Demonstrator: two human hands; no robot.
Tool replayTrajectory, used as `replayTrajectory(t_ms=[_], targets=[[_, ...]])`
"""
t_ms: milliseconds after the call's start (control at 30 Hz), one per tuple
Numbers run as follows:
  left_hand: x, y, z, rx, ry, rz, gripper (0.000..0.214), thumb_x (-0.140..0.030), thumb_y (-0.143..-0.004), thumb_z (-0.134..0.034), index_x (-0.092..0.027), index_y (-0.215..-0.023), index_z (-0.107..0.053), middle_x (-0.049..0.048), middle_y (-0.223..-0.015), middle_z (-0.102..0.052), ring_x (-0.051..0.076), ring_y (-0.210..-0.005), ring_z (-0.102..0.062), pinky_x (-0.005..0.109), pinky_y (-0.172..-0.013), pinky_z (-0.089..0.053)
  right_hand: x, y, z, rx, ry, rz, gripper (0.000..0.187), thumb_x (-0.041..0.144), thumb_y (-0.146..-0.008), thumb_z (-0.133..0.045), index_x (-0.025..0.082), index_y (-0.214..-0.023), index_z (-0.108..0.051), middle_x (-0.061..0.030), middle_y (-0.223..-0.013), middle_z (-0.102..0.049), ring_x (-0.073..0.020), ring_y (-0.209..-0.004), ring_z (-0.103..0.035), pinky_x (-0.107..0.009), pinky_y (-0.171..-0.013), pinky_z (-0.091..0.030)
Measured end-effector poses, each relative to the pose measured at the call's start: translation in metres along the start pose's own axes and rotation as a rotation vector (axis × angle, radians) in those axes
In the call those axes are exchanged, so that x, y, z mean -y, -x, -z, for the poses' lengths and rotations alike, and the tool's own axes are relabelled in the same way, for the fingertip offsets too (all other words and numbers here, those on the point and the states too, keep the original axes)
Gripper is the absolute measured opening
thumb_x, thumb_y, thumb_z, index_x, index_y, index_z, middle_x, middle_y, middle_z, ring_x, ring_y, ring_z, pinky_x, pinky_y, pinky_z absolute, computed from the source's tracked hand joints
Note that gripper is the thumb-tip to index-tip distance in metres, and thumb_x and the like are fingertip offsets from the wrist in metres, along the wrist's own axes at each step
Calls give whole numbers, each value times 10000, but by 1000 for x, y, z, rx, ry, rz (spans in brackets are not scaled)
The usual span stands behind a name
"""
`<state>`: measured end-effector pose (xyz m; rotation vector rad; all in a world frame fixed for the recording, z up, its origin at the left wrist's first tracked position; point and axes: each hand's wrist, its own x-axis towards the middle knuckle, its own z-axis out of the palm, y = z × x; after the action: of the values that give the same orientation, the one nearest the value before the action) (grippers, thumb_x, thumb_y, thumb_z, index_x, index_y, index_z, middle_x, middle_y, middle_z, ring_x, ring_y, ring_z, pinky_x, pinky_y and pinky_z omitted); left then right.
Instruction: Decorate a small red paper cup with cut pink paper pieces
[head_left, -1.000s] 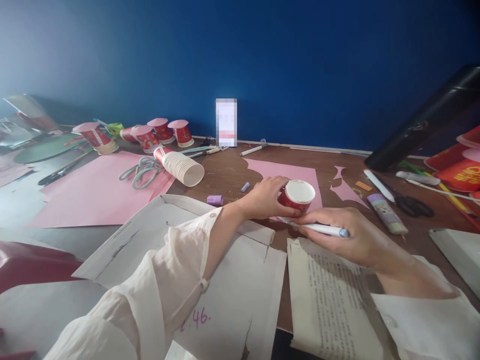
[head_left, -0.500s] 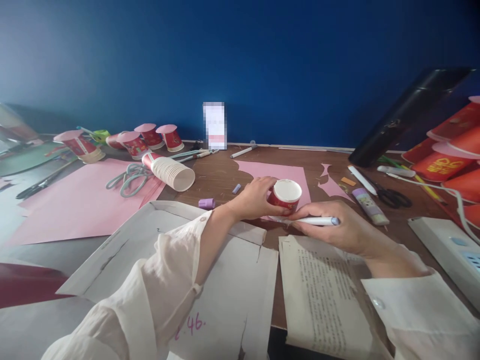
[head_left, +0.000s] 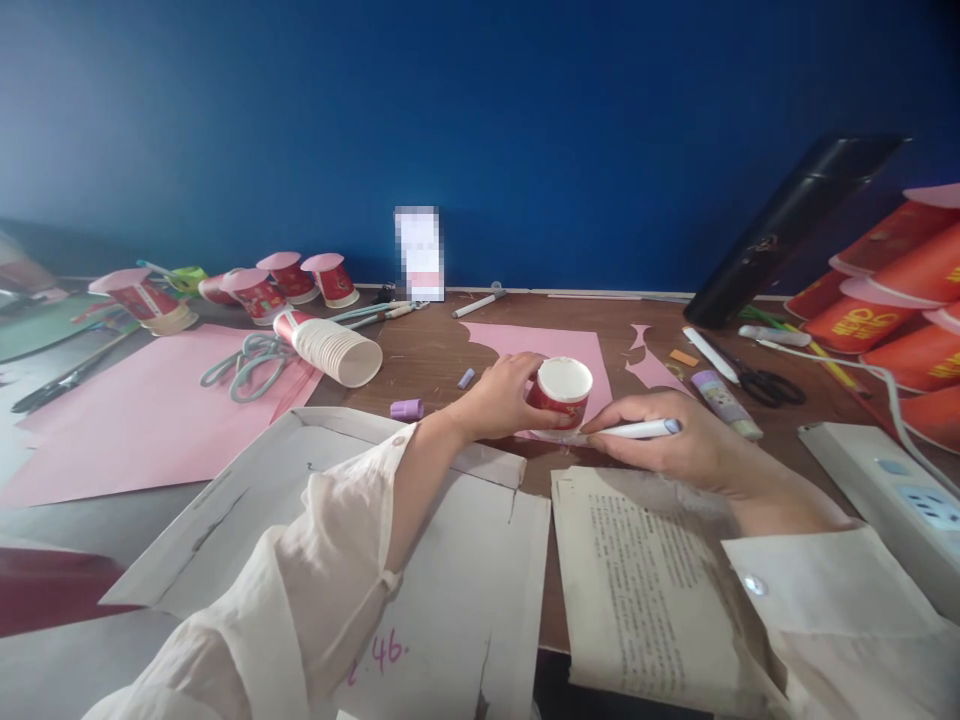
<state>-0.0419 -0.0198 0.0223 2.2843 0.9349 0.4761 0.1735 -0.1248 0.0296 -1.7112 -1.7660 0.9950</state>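
A red paper cup [head_left: 559, 408] stands with its round white end upward on the near edge of a pink paper sheet [head_left: 577, 345]. My left hand [head_left: 504, 395] is closed around the cup's left side, fingers behind it and thumb in front. In my right hand [head_left: 660, 445] is a white marker pen [head_left: 637, 429], gripped between thumb and fingers. The pen lies nearly level, its blue-grey end to the right. Its other end points at the foot of the cup, where the tip is too blurred to make out.
Left are stacked paper cups [head_left: 337, 350], scissors with pale green handles [head_left: 251, 365] and several red cups with pink discs. Right lie a glue stick [head_left: 724, 402], black scissors [head_left: 772, 385], a power strip [head_left: 885, 490] and a black cylinder [head_left: 795, 235]. Nearer are white cardboard [head_left: 465, 560] and a printed page [head_left: 637, 580].
My right hand and the pen have shifted slightly to the right along the foot of the cup. My left hand keeps its hold. The whole view has turned a little to the right.
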Motion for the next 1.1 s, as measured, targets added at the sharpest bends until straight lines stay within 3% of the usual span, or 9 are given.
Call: replayTrajectory(t_ms=[267, 400, 867, 967, 1100], targets=[[0, 1, 1, 5, 14, 9, 710, -537, -698, -797, -187, -1271, -566, 112, -1309, -632, 311, -1215, -562, 445, -1015, -450, 6, 1, 4, -23, -78, -96, 327, 483, -762, -755, 192, -906, -796, -57, -818, -763, -198, -730, -669, -296, -618, -488], [3, 1, 0, 6, 19, 1, 728, -550, -696, -789, -185, -1284, -561, 121, -1335, -616, 314, -1232, -549, 444, -1020, -447, 5, 1, 5, -57, -140, -139, 346, 462, -744, -775, 152, -896, -786, -43, -660, -697, -154, -600, -595, -288, -557, -432], [0, 2, 0, 14, 8, -1, 698, -576, -680, -781, -205, -1235, -580, 122, -1319, -610, 333, -1233, -534, 470, -1004, -458, -1, -1, 5, -65, -167, -129, 315, 463, -754, -778, 172, -877, -779, -28, -613, -675, -148, -562, -575, -283, -537, -430], [1, 2, 1, 23, 26, -12, 795, -601, -655, -798, -213, -1303, -551, 131, -1359, -582, 350, -1285, -502, 495, -1043, -438, -1, -1, 6, -57, -158, -127, 325, 462, -771, -764, 163, -898, -778, -31, -625, -677, -149, -575, -576, -283, -542, -426], [3, 4, 7, 19, 106, -39, 1094, -642, -589, -842, -232, -1494, -386, 155, -1503, -469, 363, -1416, -381, 525, -1140, -356, 0, -1, 7, -46, -138, -115, 339, 473, -764, -768, 160, -895, -775, -30, -636, -676, -148, -575, -570, -288, -541, -419]])
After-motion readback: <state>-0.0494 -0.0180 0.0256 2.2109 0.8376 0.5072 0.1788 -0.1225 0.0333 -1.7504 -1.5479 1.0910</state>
